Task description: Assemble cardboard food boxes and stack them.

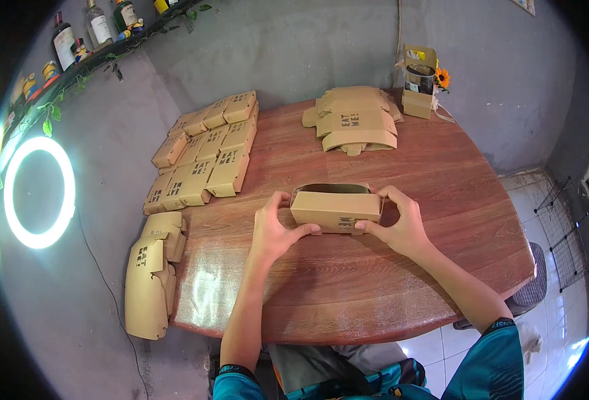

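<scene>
A brown cardboard box (335,208), partly folded with its top open, stands on the wooden table (348,287) in front of me. My left hand (273,230) grips its left end, thumb on the front and fingers over the top edge. My right hand (401,223) grips its right end the same way. Both forearms come in from the lower edge.
Several folded boxes (204,157) lie in rows at the table's left edge. A pile of flat box blanks (356,121) sits at the back, another blank (149,270) hangs off the left front. A small carton with a jar and a flower (421,80) stands against the wall. A ring light (38,193) glows left.
</scene>
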Tool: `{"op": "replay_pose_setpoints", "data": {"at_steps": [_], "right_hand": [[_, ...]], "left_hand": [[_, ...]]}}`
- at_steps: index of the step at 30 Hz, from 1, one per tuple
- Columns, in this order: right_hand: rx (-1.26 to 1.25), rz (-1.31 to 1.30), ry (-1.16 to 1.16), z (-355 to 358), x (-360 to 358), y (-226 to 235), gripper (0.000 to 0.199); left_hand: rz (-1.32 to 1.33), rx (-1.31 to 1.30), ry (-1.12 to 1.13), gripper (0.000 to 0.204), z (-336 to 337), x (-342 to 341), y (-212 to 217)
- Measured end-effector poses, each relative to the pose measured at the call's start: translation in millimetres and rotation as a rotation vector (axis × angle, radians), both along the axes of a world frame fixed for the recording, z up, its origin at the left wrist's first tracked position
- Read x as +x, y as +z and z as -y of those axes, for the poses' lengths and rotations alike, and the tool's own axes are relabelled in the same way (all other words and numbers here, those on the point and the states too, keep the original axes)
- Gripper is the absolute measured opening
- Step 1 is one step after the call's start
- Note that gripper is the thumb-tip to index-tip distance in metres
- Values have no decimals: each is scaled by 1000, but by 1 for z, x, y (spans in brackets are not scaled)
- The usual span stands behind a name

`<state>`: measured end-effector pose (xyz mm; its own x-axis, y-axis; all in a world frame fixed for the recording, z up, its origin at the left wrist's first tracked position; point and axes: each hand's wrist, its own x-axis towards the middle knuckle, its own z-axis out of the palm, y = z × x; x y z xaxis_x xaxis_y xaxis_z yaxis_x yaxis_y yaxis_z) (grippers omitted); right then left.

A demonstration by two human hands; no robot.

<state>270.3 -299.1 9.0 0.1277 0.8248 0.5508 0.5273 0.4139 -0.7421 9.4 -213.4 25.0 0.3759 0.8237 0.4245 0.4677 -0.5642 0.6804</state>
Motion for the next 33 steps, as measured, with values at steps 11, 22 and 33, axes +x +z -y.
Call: {"op": "replay_pose_setpoints", "data": {"at_steps": [11, 22, 33], "right_hand": [[23, 4, 8, 2, -2, 4, 58], [61, 27, 9, -1, 0, 1, 63], [37, -1, -8, -4, 4, -3, 67]], "left_hand": [[-7, 1, -103, 93, 1, 2, 4], [127, -85, -159, 94, -8, 1, -11], [205, -74, -209, 78, -11, 3, -18]]}}
